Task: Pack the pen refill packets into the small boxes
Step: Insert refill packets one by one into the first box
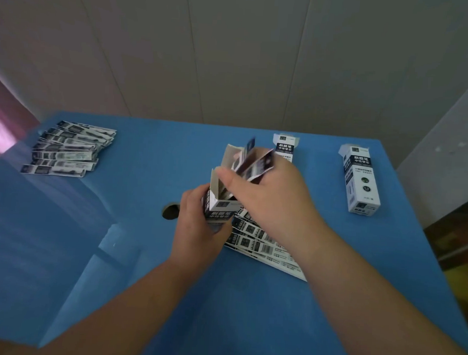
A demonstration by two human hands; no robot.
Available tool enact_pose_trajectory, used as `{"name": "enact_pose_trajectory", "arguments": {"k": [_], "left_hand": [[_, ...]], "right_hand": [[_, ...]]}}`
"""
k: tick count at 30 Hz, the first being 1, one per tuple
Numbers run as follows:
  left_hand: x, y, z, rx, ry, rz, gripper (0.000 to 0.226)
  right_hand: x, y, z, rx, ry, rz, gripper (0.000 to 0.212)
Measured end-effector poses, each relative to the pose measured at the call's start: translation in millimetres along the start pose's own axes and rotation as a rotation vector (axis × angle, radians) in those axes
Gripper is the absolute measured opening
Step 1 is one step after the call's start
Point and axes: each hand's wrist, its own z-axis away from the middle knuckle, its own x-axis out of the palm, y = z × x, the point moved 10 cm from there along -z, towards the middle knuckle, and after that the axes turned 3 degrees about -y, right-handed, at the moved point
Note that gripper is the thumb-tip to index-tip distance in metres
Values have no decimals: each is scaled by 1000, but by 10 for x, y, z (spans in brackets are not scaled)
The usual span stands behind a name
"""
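Observation:
My left hand (198,224) grips a small white and dark box (220,206) upright at the middle of the blue table, its top flaps open. My right hand (272,198) pinches a few refill packets (258,163) above the box mouth, their lower ends inside it. Under my right wrist lies a loose pile of flat packets (262,244). A second fanned pile of packets (66,149) sits at the far left. Another open box (284,147) stands behind my right hand. A third box (360,178) lies at the right.
The blue table (247,313) has a round hole (170,211) just left of my left hand. A lower blue step (34,234) drops off at the left. Walls close in behind and at the right edge.

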Motion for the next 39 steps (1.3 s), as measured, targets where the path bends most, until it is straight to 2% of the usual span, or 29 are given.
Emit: {"name": "enact_pose_trajectory", "arguments": {"k": [2, 4, 7, 13, 15, 18, 20, 27, 31, 39], "left_hand": [[-33, 36, -3, 12, 27, 6, 66], [-52, 27, -12, -18, 41, 22, 64], [-42, 0, -15, -50, 35, 32, 64], [-45, -33, -18, -58, 28, 41, 60], [-42, -66, -15, -74, 18, 52, 59], [-31, -72, -12, -66, -1, 44, 58], [-21, -75, -11, -57, -7, 49, 58], [-62, -68, -10, -39, 43, 74, 65], [-58, -53, -10, -32, 36, 86, 66], [-35, -38, -6, -40, 16, 123, 64]], "right_hand": [[-75, 13, -15, -17, 44, -47, 30], [-114, 27, -25, -30, 47, -49, 25], [-100, 34, -36, -67, 18, 8, 11], [-346, 405, -129, -18, 108, 143, 8], [-380, 639, -179, 20, 52, 298, 14], [-266, 1007, -192, 88, -139, 667, 32], [-192, 1181, -156, 122, -214, 785, 36], [143, 1333, -53, 63, -328, 895, 33], [176, 1364, -49, 46, -306, 925, 21], [168, 1302, -73, 50, -285, 963, 16]]}}
